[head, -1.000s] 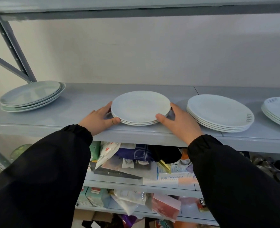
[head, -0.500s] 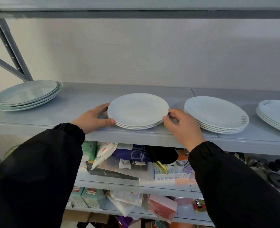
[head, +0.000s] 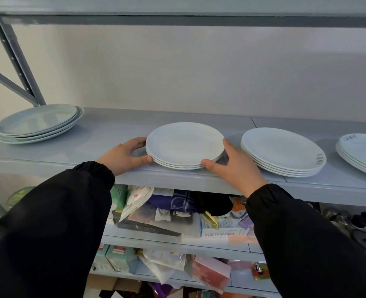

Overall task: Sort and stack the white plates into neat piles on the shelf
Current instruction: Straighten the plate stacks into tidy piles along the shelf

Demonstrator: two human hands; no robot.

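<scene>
A small pile of three white plates (head: 184,143) rests near the front edge of the grey shelf (head: 113,130). My left hand (head: 124,155) cups its left rim, thumb against the lower plates. My right hand (head: 235,166) cups its right rim, thumb under the front edge. Both hands grip the pile between them. To the right lies a wider pile of white plates (head: 283,151) with dark marks on the rim. Another pile (head: 364,151) is cut off at the right edge. At the far left sits a pile of pale plates (head: 38,121).
A grey upright and a diagonal brace (head: 16,67) stand behind the left pile. The shelf above (head: 177,16) hangs low overhead. Lower shelves hold packets, boxes and bags (head: 167,211); metal lids (head: 360,229) sit at the lower right.
The pile between my hands has shifted slightly back and left on the shelf. My right hand has opened from a curled grip to a flat cup along the rim.
</scene>
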